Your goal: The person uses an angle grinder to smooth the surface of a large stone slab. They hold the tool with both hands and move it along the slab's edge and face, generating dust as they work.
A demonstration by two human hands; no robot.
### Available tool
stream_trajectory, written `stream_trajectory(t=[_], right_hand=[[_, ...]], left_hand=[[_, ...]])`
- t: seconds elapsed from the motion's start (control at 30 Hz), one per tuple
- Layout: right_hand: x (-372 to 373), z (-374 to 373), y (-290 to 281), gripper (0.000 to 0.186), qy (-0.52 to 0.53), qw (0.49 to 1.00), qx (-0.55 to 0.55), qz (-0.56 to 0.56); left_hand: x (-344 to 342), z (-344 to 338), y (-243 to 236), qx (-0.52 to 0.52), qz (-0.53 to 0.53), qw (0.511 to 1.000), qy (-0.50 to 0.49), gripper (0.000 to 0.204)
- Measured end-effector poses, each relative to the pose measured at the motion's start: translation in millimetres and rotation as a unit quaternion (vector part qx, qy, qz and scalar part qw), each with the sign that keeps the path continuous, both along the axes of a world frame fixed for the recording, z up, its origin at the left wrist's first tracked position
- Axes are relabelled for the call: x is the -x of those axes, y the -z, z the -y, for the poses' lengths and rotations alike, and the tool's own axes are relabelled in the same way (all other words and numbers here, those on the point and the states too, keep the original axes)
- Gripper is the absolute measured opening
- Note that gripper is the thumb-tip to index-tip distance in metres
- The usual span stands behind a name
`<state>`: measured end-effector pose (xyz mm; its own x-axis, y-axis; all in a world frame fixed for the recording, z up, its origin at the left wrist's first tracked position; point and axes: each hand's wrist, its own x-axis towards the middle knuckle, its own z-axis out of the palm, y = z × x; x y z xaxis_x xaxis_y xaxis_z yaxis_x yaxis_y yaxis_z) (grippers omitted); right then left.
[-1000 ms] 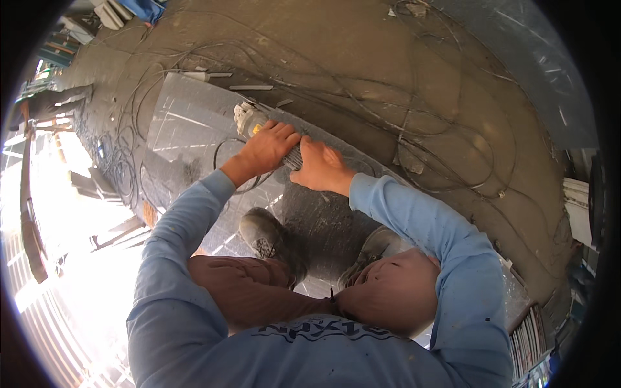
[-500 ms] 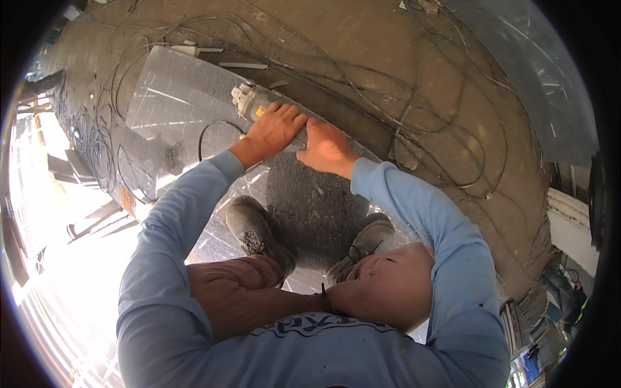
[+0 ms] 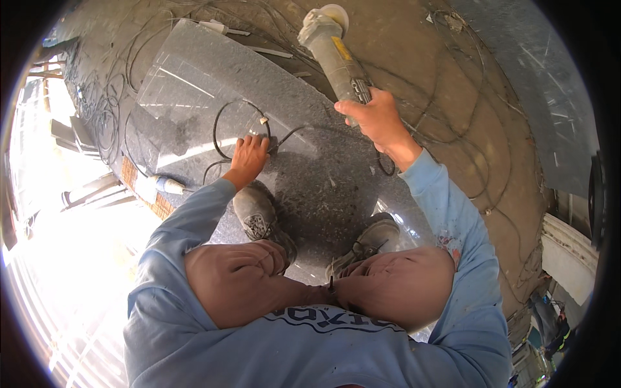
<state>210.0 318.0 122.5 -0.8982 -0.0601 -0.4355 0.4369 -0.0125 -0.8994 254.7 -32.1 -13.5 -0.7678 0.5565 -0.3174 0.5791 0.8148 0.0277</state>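
Note:
My right hand (image 3: 381, 123) is wrapped round the rear grip of an angle grinder (image 3: 331, 61). The dusty tool is raised beyond the slab's far edge, with its pale disc (image 3: 337, 18) at the far end. Lower and to the left, my left hand (image 3: 251, 154) is closed over a black power cord (image 3: 215, 132), fingers curled down close to the stone; the exact grip is partly hidden. The cord loops across the grey speckled slab (image 3: 194, 84) in front of my boots. Both boots (image 3: 255, 213) stand on this slab.
Brown, muddy ground with tangled cables (image 3: 466, 132) spreads beyond the slab. A cable connector (image 3: 168, 185) lies at the slab's left edge by a brown strip. Thin pale offcuts (image 3: 268, 52) lie past the far edge. A large grey sheet (image 3: 537, 77) stands at the upper right.
Both hands were together on the grinder over the slab's far edge. My right hand has lifted it up and right; my left hand has let go and moved down to the cord.

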Motion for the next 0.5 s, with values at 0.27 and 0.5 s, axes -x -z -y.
stream_trajectory(t=[0.27,0.5], right_hand=[[-21,-28,-3,0.028,0.041,0.996,-0.077,0.009],[-35,-23,11,0.042,0.021,0.993,-0.113,-0.001]], left_hand=[[-19,40,-19,-0.022,0.1,0.992,0.076,0.024],[-110,181,-129,0.08,0.247,0.92,0.295,0.021]])
